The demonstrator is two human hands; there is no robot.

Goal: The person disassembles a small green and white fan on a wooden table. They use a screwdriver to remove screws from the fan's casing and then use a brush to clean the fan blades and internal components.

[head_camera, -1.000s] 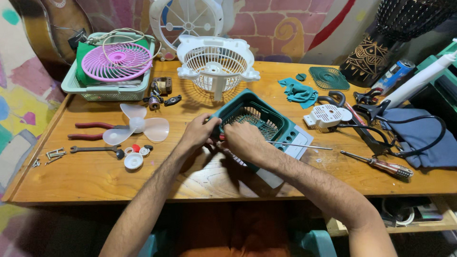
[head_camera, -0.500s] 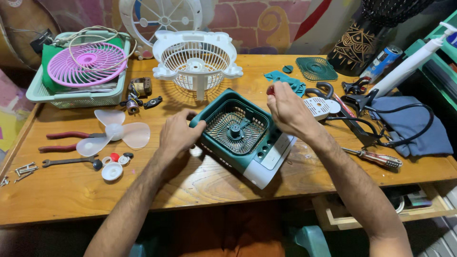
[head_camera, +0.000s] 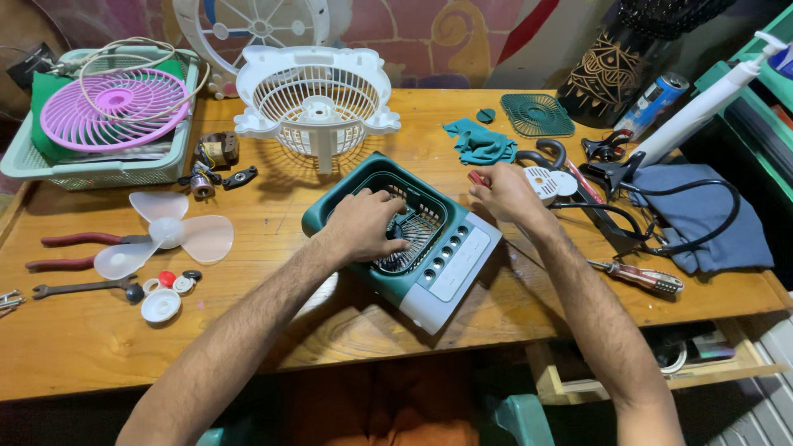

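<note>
the green fan body (head_camera: 405, 235) lies face up near the middle of the wooden surface (head_camera: 273, 322), its pale control strip towards the person. the left hand (head_camera: 368, 225) now rests inside the body's open grille well, fingers spread and bent down onto the dark inner grille; half a second ago it only held the body's left edge. it looks like pressing or feeling there rather than gripping, and whether it pinches anything i cannot tell. the right hand (head_camera: 505, 194) has dropped from above the body to just right of its far corner, curled shut around a small red-handled tool (head_camera: 477, 177) whose tip pokes out towards the teal cloth (head_camera: 479, 142). so the work has gone from steadying the body to reaching into it, with a tool ready in the other hand.

behind the body stands a white fan cage (head_camera: 312, 99). left of the body lie a clear fan blade (head_camera: 165, 233), red pliers (head_camera: 70, 250), a spanner (head_camera: 83, 288) and small caps (head_camera: 161, 299). right of it lie a screwdriver (head_camera: 640, 277) and a blue-grey cloth (head_camera: 698, 216).
</note>
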